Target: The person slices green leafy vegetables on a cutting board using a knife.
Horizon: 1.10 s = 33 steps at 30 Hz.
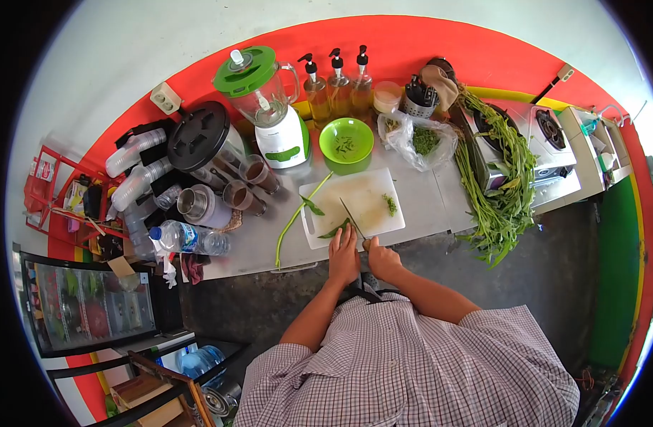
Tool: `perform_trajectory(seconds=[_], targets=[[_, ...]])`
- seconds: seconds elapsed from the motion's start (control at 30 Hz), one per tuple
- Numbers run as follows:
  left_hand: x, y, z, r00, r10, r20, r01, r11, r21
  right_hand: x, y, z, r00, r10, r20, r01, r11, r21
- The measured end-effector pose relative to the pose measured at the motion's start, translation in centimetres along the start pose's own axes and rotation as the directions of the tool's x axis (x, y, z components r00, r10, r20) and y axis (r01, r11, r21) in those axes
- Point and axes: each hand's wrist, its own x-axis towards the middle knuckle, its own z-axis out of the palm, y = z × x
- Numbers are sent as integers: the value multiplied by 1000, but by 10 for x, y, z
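Observation:
A white cutting board (369, 181) lies on the metal counter in front of me. My left hand (344, 257) presses a long green leaf (328, 233) onto its near edge with the fingertips. Gripped by its handle in my right hand (384, 259) is a knife (351, 216), its blade slanting over the board just right of the leaf. A small heap of chopped greens (390, 205) sits at the board's right side. Along the left side runs a long green stem (292, 226) with one leaf (312, 206) attached. Behind the board, a green bowl (368, 147) holds some cut greens.
A blender (280, 135), pump bottles (338, 92) and a plastic bag of greens (426, 141) line the back. Bundled leafy stalks (490, 199) drape over the gas stove (551, 146) and counter edge at right. Dark drinks (261, 174), a water bottle (187, 237) and cups stand left.

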Motion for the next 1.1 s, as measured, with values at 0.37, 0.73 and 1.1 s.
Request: perform_trajectory(seconds=[0.37,0.73,1.1], targets=[[13,-11,12,945,-103,311,128,990,-59,1,-4,-9,1000,-7,10,7,1000,-24],[11,-10,11,953,-96,286,119,991,-63,0,-2,3,1000,-8,-27,8,1000,-3],[8,5,-19,999,33,3,-33,988,148,-3,19,-8,990,108,-92,-97,988,119]])
